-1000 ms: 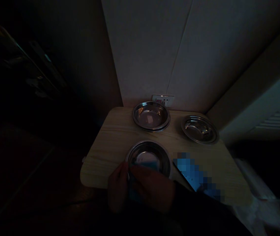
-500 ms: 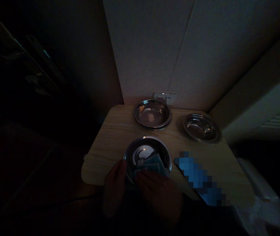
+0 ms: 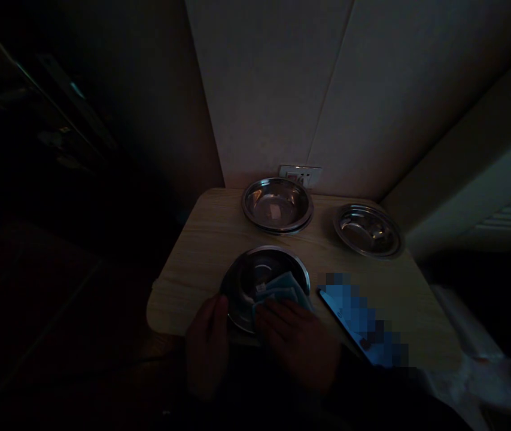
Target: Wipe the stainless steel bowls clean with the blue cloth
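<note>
A shiny metal bowl (image 3: pixel 255 258) stands near the front edge of the small wooden table. My left hand (image 3: pixel 207 335) pinches its left rim between thumb and fingers. Inside the bowl, on the right side, lies a folded blue-green cloth (image 3: pixel 285 284) with a small white tag. My right hand (image 3: pixel 294 341) presses on this cloth, fingers close together and bent over it. The fingertips are partly lost in the dim light.
Behind are stacked metal bowls (image 3: pixel 277 206) by the wall, below a socket (image 3: pixel 301 175). More stacked bowls (image 3: pixel 367 230) sit at the right. A phone-like device (image 3: pixel 354 323) with a blurred bright screen lies on the wooden table (image 3: pixel 183 257), right of my right hand.
My right hand and the cloth have shifted slightly right within the bowl. The bowl has moved a little left, with my left hand still on its rim.
</note>
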{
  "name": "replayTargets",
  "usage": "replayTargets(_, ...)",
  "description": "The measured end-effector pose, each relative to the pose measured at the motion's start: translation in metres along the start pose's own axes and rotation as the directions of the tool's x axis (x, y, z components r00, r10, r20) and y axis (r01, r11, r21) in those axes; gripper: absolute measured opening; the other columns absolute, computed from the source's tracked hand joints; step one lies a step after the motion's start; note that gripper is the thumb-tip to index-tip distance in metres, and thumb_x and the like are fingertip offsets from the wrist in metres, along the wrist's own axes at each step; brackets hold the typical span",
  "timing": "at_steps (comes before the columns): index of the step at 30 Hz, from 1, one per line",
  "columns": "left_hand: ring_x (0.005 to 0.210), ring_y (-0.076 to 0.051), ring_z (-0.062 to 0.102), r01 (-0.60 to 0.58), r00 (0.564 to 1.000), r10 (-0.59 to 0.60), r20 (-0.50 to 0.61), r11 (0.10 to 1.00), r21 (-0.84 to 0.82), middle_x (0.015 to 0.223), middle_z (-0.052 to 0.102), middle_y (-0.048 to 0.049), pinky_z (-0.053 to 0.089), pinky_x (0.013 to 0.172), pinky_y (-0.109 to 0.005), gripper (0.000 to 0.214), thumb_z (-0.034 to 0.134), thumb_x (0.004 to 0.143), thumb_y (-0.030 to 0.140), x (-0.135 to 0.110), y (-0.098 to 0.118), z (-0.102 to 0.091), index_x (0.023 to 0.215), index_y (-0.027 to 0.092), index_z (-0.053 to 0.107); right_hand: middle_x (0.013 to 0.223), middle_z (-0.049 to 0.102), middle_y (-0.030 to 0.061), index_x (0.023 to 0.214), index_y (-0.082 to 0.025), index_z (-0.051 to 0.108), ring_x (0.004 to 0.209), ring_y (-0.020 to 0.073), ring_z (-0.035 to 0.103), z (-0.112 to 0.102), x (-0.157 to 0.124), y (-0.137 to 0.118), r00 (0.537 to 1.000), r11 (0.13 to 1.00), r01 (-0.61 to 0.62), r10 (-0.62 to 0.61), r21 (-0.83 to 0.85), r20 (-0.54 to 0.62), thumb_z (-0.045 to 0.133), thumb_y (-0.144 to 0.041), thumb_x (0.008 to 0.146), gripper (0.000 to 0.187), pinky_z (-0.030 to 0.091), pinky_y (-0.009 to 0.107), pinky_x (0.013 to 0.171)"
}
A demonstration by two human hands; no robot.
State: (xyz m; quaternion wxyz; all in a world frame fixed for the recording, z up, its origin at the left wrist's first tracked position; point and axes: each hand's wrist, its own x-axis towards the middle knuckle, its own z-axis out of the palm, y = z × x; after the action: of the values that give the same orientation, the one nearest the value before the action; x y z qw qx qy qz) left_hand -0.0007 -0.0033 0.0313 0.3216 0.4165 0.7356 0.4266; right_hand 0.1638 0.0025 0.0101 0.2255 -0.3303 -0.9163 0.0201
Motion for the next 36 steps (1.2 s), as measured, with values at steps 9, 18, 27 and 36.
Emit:
replayTargets(9, 0.07, -0.018, 0.061, -0.014, 1.0, 0.014, -0.004, 1.0, 0.026, 0.075, 0.068, -0.0051, 0.047, 0.066, -0.025, 0.035, 0.044, 0.078, 0.047, -0.004, 0.003, -0.003, 0.072, 0.018, 0.063, 0.13, 0.053, 0.0126, 0.128, -0.007, 0.049, 0.12, 0.0232, 0.049, 0.011, 0.029, -0.025, 0.971, 0.951, -0.225, 0.202, 0.212, 0.125, 0.044, -0.016, 0.088, 0.041, 0.046, 0.037, 0.095)
replayTargets(18, 0.067, -0.016, 0.059, -0.121, 0.992, 0.124, -0.036, 0.99, 0.076, 0.072, 0.066, -0.0034, 0.045, 0.061, -0.024, 0.031, 0.043, 0.081, 0.043, -0.004, 0.009, 0.0, 0.072, 0.019, 0.062, 0.121, 0.061, 0.008, 0.117, -0.014, 0.058, 0.111, 0.0268, 0.052, -0.018, 0.02, -0.007, 0.923, 0.956, -0.269, 0.221, 0.117, 0.315, 0.047, -0.022, 0.084, 0.035, 0.042, 0.046, 0.093)
replayTargets(27, 0.072, -0.017, 0.061, -0.087, 0.996, 0.09, -0.026, 0.992, 0.092, 0.078, 0.069, -0.0044, 0.046, 0.065, -0.024, 0.029, 0.044, 0.081, 0.041, 0.001, 0.002, -0.004, 0.077, 0.019, 0.064, 0.133, 0.051, 0.0077, 0.131, -0.013, 0.044, 0.121, 0.0238, 0.042, -0.001, 0.04, -0.016, 0.961, 0.943, -0.244, 0.203, 0.227, 0.19, 0.043, -0.03, 0.088, 0.046, 0.038, 0.041, 0.097)
replayTargets(36, 0.066, -0.017, 0.059, -0.056, 0.998, 0.058, -0.02, 0.996, 0.072, 0.072, 0.066, -0.0035, 0.044, 0.06, -0.024, 0.035, 0.042, 0.082, 0.047, -0.001, 0.003, 0.0, 0.074, 0.019, 0.062, 0.119, 0.061, 0.0094, 0.116, -0.014, 0.056, 0.111, 0.0267, 0.05, -0.017, 0.016, 0.003, 0.943, 0.985, -0.159, 0.13, 0.072, 0.307, 0.052, -0.028, 0.079, 0.04, 0.036, 0.044, 0.093)
